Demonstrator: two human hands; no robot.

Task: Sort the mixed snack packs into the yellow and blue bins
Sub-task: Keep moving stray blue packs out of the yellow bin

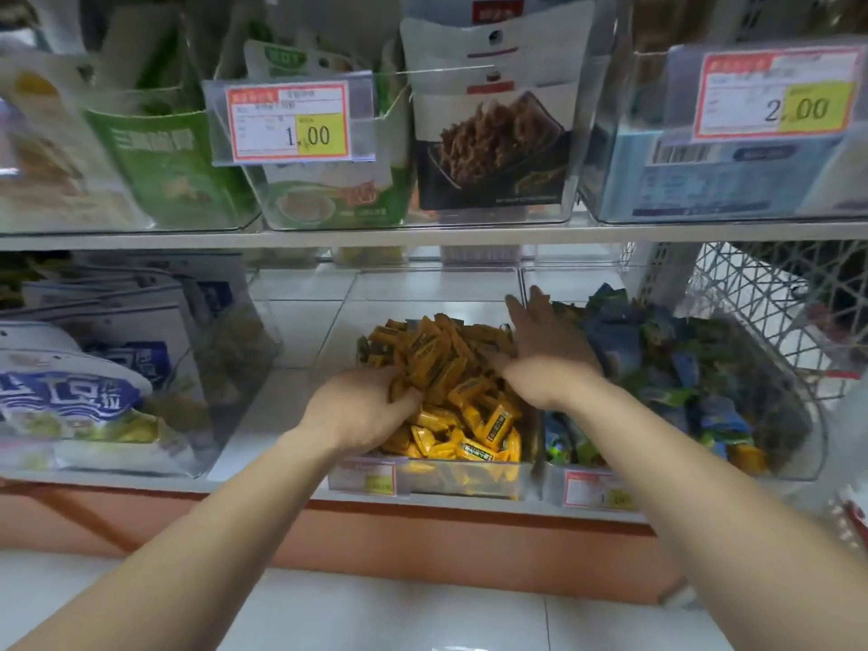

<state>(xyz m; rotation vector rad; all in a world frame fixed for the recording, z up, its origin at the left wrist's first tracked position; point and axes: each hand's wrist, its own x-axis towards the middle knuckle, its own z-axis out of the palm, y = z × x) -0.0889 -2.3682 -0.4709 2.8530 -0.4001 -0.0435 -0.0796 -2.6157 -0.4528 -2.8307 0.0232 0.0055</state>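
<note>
The left hand [361, 406] was curled around small yellow foil snack packs [451, 368] in a clear plastic bin [469, 483], its fingertips buried. The right hand [545, 350] was spread flat between these and small blue snack packs [681, 368] at right.

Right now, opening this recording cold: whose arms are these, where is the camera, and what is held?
No machine: a camera on a person's head looks down at their bare arms. On a shop shelf stand a clear plastic bin of small yellow snack packs and a second clear bin of blue and green snack packs. The left hand curls round some yellow packs; the right hand lies open, fingers straight, where the bins meet, holding nothing. A few yellow strays sit in the second bin.
</note>
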